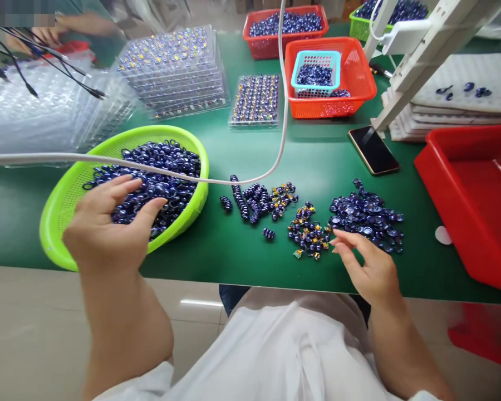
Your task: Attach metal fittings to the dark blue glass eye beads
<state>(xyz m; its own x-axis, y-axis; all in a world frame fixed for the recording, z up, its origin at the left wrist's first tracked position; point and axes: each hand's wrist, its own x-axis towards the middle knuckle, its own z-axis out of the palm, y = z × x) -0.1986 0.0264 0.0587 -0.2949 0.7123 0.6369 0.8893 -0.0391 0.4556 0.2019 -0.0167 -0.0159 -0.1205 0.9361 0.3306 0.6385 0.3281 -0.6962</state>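
Note:
My left hand [108, 223] hovers over the near side of a lime green oval basket [50, 234], thumb and fingers apart. Shiny dark blue rings [167, 156] fill the basket. On the right, my right hand [369, 267] has its thumb and forefinger tips close together in a pinch; anything between them is too small to make out. Those fingertips are beside a small heap of blue rings with gold-coloured pieces [309, 231]. Just beyond lies a pile of flat dark blue pieces [365, 214]. Rows of stacked dark rings [240, 197] lie between the basket and the heap.
A white cable [229, 182] loops across the basket and table. Behind are stacked clear trays [179, 83], a single filled tray [256, 100] and red baskets [359, 78]. A phone [373, 149] and a red bin [446, 184] sit right. Another person's hand [45, 36] is far left.

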